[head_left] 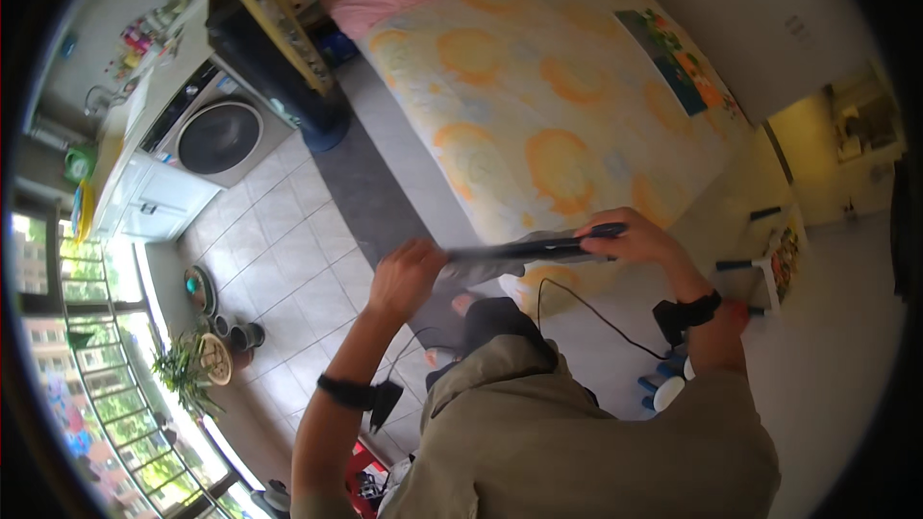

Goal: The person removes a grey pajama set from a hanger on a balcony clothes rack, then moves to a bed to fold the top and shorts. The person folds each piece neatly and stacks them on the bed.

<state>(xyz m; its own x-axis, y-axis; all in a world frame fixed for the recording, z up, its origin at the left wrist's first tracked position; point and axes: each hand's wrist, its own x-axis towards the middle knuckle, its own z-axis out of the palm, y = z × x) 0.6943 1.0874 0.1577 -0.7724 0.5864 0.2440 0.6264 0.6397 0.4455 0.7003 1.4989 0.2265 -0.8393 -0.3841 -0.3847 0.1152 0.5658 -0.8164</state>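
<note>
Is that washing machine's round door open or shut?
Shut, apparently: the dark round door sits flush against the front of the washing machine.

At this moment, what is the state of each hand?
Left hand: closed, holding one end of a long dark object.
Right hand: closed, holding it near the other end.

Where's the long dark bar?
Head view, just right of centre: the long dark bar is held between the left hand and right hand, near the bed.
</note>
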